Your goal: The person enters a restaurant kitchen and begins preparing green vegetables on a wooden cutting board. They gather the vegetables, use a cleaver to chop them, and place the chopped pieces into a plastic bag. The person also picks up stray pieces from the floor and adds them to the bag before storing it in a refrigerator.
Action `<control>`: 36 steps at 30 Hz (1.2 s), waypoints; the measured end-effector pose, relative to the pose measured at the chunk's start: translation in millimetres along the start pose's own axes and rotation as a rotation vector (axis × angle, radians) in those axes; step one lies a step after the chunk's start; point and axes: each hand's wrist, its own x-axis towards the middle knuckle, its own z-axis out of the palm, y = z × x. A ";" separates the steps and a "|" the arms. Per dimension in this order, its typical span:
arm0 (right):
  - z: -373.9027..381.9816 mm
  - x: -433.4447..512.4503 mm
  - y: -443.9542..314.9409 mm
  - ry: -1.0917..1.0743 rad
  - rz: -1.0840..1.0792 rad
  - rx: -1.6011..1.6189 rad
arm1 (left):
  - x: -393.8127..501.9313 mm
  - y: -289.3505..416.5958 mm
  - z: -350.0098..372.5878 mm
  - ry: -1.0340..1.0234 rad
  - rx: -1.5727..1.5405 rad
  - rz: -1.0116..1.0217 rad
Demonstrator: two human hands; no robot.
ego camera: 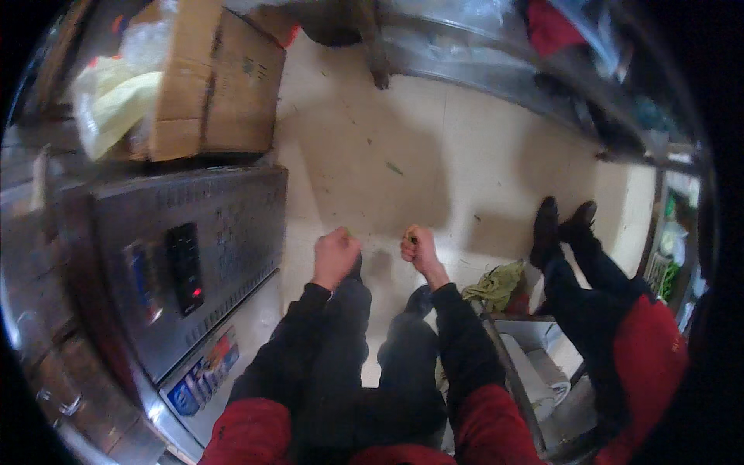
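My left hand (pixel 336 257) is curled into a fist above my left leg, slightly blurred. A tiny greenish spot shows by its thumb. To its right, a short gap away, my right hand (pixel 419 250) is also closed, knuckles turned inward, with a dark spot between thumb and fingers. Whether either fist hides something small, I cannot tell. Both hands are held over the pale floor (pixel 482 133), touching no other visible thing. A green leaf-like scrap (pixel 394 168) lies on the floor beyond them.
A metal appliance with a dark control panel (pixel 185 261) and red light stands left. Behind it is a cardboard box (pixel 241 93). Right are a green cloth (pixel 497 285), a frame holding white rolls (pixel 532 378), and another person's dark-clad legs (pixel 567 279). A metal-edged bench (pixel 465 84) spans the far side.
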 end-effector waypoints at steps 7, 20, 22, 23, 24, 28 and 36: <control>246.1 -183.4 -93.7 -0.372 -0.211 -0.215 | -95.0 209.9 -124.5 0.279 0.081 0.330; 594.5 -468.6 -90.8 -0.356 0.449 -0.269 | -294.4 314.7 -506.8 0.729 0.465 0.610; 637.5 -464.7 -78.9 -0.487 0.503 -0.258 | -301.5 300.0 -541.8 0.805 0.491 0.556; 657.5 -460.7 -71.6 -0.465 0.517 -0.280 | -304.4 292.4 -555.9 0.823 0.510 0.507; 673.8 -457.2 -65.5 -0.535 0.561 -0.306 | -307.4 285.2 -568.2 0.855 0.521 0.500; 730.4 -437.2 -40.3 -0.575 0.609 -0.385 | -329.0 256.4 -603.0 0.875 0.313 0.579; 785.0 -404.4 -75.7 -0.843 0.663 -0.184 | -329.3 203.1 -575.3 0.788 0.330 -0.179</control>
